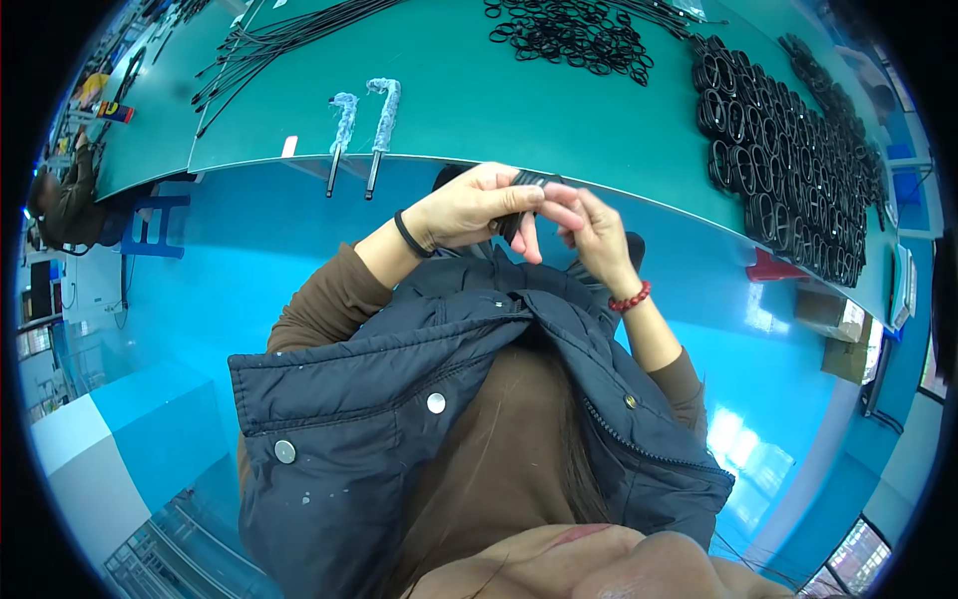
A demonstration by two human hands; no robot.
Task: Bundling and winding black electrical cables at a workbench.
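A: State of the hands?

B: Left hand (pixel 467 208), centre of frame, is clamped on a small black bundle (pixel 509 227), thumb across it, fingers around the far side. Right hand (pixel 599 238), just to the right, has its fingers bent in against the left fingertips. The 2 hands meet there; whether the right grips anything, cannot tell.

A: Position of the bundle?

B: In the left hand, just off the near edge of the green table (pixel 449 95), not resting on it.

A: Step in hand?

B: Judgement: securing or tidying a coil. Basis: rows of looped black coils (pixel 788 160) at right of frame, a pile of small black loops (pixel 574 38) at top centre. Exact finger action hidden.

A: Other items?

B: Loose black cables (pixel 289 45), upper left; 2 hooked rods (pixel 385 105) wrapped in pale blue, upper left of centre, ends jutting past the table edge.

A: What does the next move call for?

B: Probably a firm left pinch so the turns stay together, with the right fingers free to work round the bundle. Likely fault: turns slipping if the thumb eases early.
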